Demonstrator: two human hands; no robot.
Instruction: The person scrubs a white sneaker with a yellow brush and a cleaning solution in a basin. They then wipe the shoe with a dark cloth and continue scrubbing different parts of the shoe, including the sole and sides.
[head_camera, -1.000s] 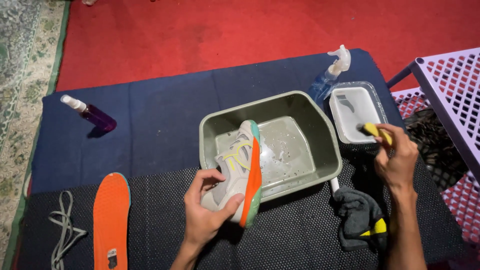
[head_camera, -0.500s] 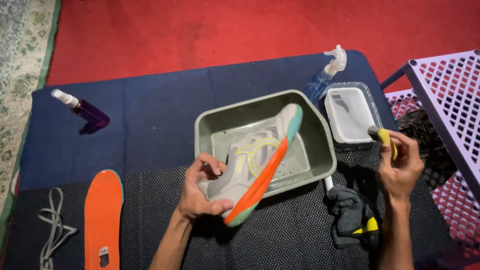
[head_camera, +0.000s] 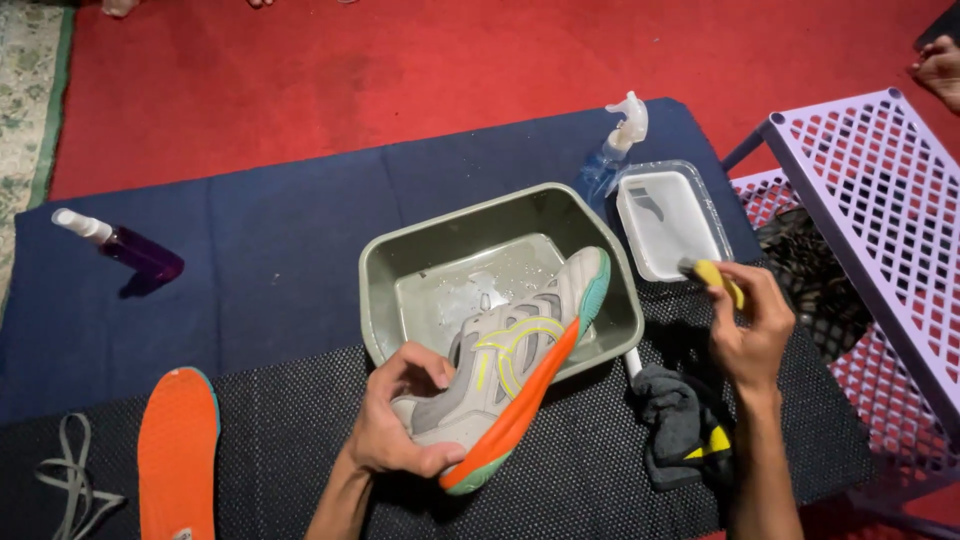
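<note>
One shoe (head_camera: 510, 375) gripped in left hand (head_camera: 395, 425), right hand (head_camera: 750, 325) closed around one yellow brush (head_camera: 718, 278), two spray bottles

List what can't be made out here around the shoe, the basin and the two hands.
- Head view: the yellow tool is mostly wrapped by the right hand; its kind is unclear.
- The shoe heel is covered by the left hand.
- The basin floor is partly hidden behind the shoe.
- The orange insole and grey laces are cut off by the bottom edge.
</note>
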